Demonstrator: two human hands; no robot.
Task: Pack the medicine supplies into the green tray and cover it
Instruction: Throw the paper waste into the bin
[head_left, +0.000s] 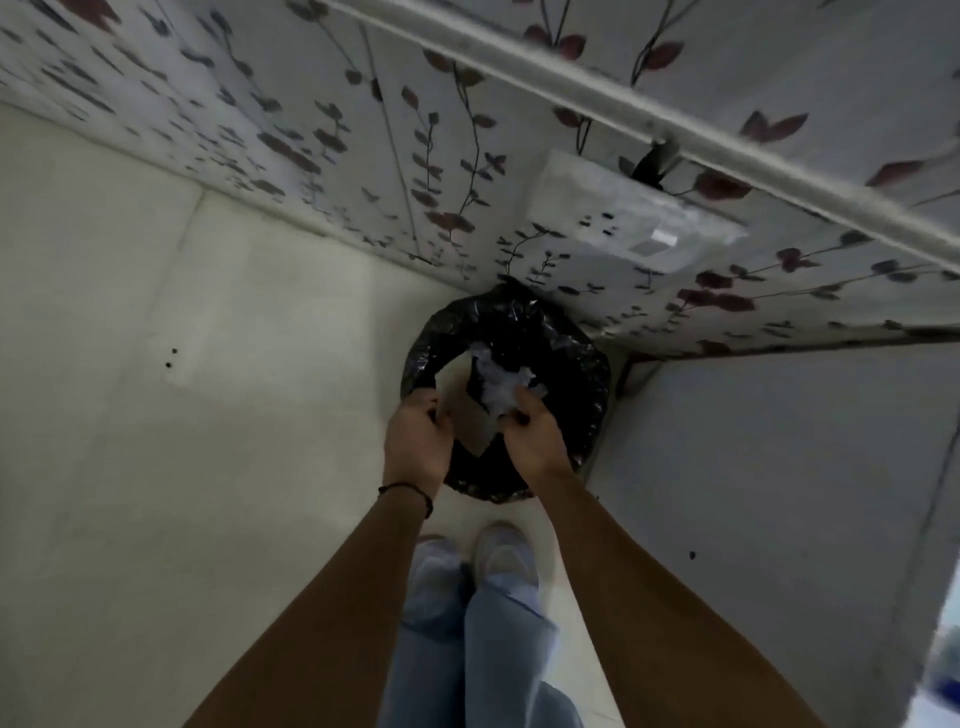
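I look straight down at a round bin lined with a black bag that stands on the floor in a corner. My left hand is at the bin's near-left rim, its fingers curled on the edge of the bag. Over the bin's opening, my right hand pinches a crumpled piece of clear whitish plastic. Neither the green tray nor any medicine supplies are in view.
A wall with a floral covering rises behind the bin and carries a white socket plate and a white conduit. A plain white panel stands to the right. My two shoes are on the pale floor just before the bin.
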